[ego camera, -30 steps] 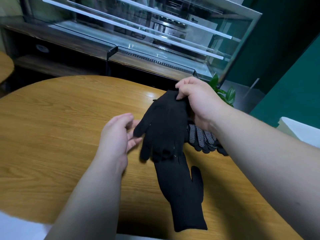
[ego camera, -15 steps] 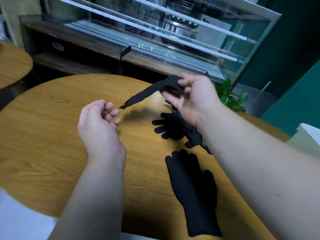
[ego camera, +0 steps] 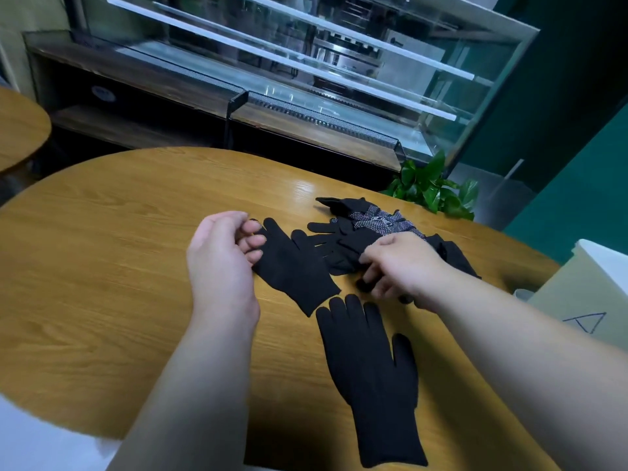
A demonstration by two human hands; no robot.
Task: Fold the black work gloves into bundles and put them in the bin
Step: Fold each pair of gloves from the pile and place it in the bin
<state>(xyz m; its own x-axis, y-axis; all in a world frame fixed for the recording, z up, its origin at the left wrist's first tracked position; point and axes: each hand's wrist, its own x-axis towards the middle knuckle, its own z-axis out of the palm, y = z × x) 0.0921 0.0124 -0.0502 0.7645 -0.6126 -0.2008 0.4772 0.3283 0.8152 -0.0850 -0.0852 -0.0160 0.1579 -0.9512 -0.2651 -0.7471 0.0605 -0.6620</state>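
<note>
Wooden table (ego camera: 102,249), glass case (ego camera: 306,62) behind.
I see left hand (ego camera: 221,263) curled beside flat glove (ego camera: 295,270), grip unclear; right hand (ego camera: 404,266) clutches glove pile (ego camera: 370,222).

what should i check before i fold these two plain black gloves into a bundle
1. Both plain gloves flat on the table: ok, near glove and far glove lie flat.
2. Gloves stacked together: not ok, they lie end to end.
3. Left hand holding the far glove: cannot tell, its curled fingers touch the glove's fingertips.
4. Right hand free: not ok, its fingers curl into the glove pile.
5. Bin ready: cannot tell, only part of a box shows at the right edge.
</note>
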